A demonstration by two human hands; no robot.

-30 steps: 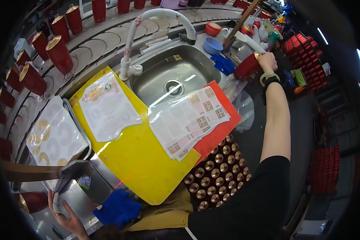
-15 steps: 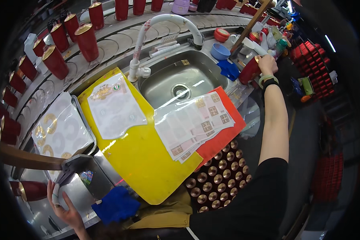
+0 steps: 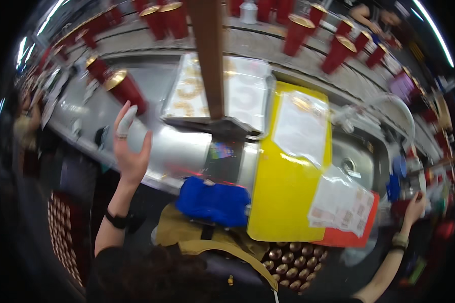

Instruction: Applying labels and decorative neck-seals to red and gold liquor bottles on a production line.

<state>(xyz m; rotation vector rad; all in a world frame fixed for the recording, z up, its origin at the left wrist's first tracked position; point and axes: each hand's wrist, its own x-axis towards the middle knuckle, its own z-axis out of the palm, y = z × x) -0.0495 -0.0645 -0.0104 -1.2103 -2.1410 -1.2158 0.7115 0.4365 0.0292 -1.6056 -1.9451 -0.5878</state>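
has the left hand [image 3: 131, 162] raised over the near edge of the steel tabletop [image 3: 179, 149], thumb and fingers spread apart (with a white wrap around one finger), just beside a red cup [image 3: 129, 93] with a gold end. cannot tell about contact between fingertip and cup. shows a second cup [image 3: 96, 69] close behind. stretches the right hand [image 3: 415, 207] far out past the sink [image 3: 360, 146], curled and blurred, beside a dark red cup [image 3: 399, 208]; cannot tell for sure whether clamped on that cup or merely touching.

has a blue cloth [image 3: 213, 202] bunched between the arms and, to its right, a yellow sheet [image 3: 285, 207] bearing white printed papers [image 3: 299, 129] and overlapping an orange sheet [image 3: 349, 238]. includes a tray [image 3: 264, 130] with gold-printed sheets [image 3: 187, 88], partly hidden by a brown wooden bar [image 3: 210, 60]. lines up more red cups [image 3: 297, 35] along the back.
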